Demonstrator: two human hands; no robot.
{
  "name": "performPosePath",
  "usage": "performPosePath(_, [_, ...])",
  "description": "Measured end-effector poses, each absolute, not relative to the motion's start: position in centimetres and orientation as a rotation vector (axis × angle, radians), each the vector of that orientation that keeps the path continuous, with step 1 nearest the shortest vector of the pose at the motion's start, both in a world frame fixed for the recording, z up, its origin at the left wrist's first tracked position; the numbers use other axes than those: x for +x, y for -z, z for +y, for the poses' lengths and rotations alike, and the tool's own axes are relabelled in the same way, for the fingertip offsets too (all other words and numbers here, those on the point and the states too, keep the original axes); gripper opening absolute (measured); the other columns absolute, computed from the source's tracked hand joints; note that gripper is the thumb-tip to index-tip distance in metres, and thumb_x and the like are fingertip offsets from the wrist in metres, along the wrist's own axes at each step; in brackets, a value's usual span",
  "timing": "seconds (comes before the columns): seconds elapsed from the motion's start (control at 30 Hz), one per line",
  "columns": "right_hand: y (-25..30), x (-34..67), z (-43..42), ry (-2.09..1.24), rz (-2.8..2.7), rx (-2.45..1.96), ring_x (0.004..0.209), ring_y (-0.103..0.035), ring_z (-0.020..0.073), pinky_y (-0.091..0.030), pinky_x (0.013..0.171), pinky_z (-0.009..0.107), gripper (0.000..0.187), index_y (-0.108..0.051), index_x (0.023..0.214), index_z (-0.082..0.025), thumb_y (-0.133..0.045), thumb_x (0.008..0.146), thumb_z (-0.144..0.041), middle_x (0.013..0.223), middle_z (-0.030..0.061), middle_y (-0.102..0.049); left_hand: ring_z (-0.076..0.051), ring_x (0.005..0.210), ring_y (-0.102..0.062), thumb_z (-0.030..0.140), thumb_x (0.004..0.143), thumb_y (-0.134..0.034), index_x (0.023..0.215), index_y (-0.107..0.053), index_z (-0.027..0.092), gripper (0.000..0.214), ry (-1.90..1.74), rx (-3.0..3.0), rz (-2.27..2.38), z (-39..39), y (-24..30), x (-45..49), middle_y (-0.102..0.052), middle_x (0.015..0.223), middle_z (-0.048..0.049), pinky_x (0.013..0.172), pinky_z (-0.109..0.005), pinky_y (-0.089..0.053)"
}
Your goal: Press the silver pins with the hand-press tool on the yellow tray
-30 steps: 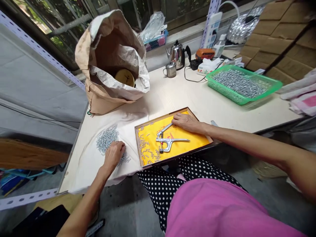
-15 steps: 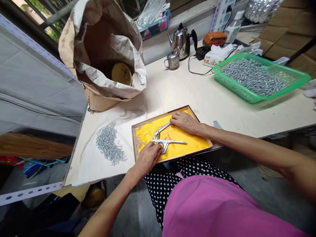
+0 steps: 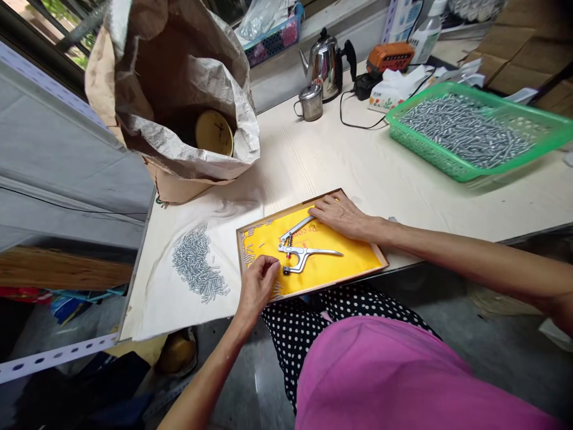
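A shallow tray (image 3: 329, 280) with a yellow lining lies at the table's near edge. In it are silver snap-fastener pliers (image 3: 308, 252), their jaws towards the left and their handles spread apart. My right hand (image 3: 338, 216) is closed over the end of the upper handle. Just left of the jaws, my left hand (image 3: 259, 283) is closed in a pinch above the tray; whatever is between the fingertips is too small to make out. Small metal pins (image 3: 250, 251) lie scattered along the tray's left side, partly hidden by my left hand.
Left of the tray, a pile of small metal pins (image 3: 197, 263) lies on a white cloth (image 3: 165, 298). A big paper sack (image 3: 179, 185) stands behind. Further right are a metal mug (image 3: 311, 104), a kettle (image 3: 326, 65) and a green basket (image 3: 465, 170) full of metal pieces.
My left hand has moved left, away from the pliers' jaws, and its fingers are pinched. My right hand stays on the upper handle. The camera view has shifted slightly.
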State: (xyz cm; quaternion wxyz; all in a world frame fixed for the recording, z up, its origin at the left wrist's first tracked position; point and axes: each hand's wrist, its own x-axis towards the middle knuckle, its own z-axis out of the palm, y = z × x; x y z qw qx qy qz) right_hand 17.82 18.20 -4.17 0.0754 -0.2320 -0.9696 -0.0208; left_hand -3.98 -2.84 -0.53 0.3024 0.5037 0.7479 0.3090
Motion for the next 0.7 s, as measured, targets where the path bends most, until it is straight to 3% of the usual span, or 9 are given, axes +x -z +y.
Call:
performPosePath(0.23, [3.7, 18.7, 11.3, -0.178, -2.906, -0.592, 0.096, -0.049, 0.0254, -0.028, 0.078, 0.037, 0.037, -0.066, 0.093, -0.016, -0.059, 0.098, -0.053, 0.099, 0.0099, -0.064, -0.022, 0.089, -0.067, 0.025, 0.095, -0.056, 0.093, -0.067, 0.018, 0.014, -0.576, 1.713, 2.088, -0.9, 1.9, -3.7, -0.073, 0.095, -0.0083, 0.083, -0.035, -0.052])
performPosePath(0.37, [5.0, 19.0, 10.3, -0.308, -2.904, -0.608, 0.089, -0.050, 0.0215, -0.027, 0.077, 0.036, 0.016, -0.062, 0.098, -0.017, -0.053, 0.102, -0.030, 0.093, 0.0070, -0.063, -0.025, 0.095, -0.065, 0.018, 0.096, -0.051, 0.097, -0.069, 0.017, 0.018, -0.323, 1.919, 2.111, -0.5, 2.5, -4.8, -0.070, 0.097, -0.0105, 0.086, -0.037, -0.053])
performPosePath(0.5, [5.5, 19.4, 11.6, -0.257, -2.880, -0.638, 0.086, -0.050, 0.0213, -0.027, 0.074, 0.037, 0.019, -0.061, 0.095, -0.019, -0.043, 0.101, -0.014, 0.091, 0.0074, -0.063, -0.024, 0.095, -0.066, 0.018, 0.094, -0.053, 0.094, -0.073, 0.018, 0.020, -0.332, 1.876, 2.083, -0.1, 1.9, -5.0, -0.071, 0.096, -0.0098, 0.086, -0.036, -0.052])
performPosePath(0.6, [5.3, 19.8, 12.1, -0.250, -2.877, -0.664, 0.084, -0.051, 0.0208, -0.027, 0.071, 0.037, 0.020, -0.060, 0.094, -0.021, -0.043, 0.100, -0.012, 0.091, 0.0073, -0.064, -0.020, 0.078, -0.066, 0.029, 0.087, -0.065, 0.088, -0.075, 0.018, 0.015, -0.532, 1.446, 2.050, 0.4, 1.1, -4.2, -0.073, 0.085, -0.0067, 0.074, -0.032, -0.052])
performPosePath(0.7, [5.1, 20.0, 12.0, -0.267, -2.896, -0.639, 0.082, -0.052, 0.0200, -0.027, 0.068, 0.036, 0.020, -0.059, 0.094, -0.021, -0.042, 0.100, -0.012, 0.090, 0.0066, -0.064, -0.014, 0.057, -0.057, 0.049, 0.073, -0.079, 0.083, -0.075, 0.015, 0.036, -0.704, 0.988, 1.940, 0.7, 0.8, -2.9, -0.067, 0.066, -0.0022, 0.056, -0.026, -0.045])
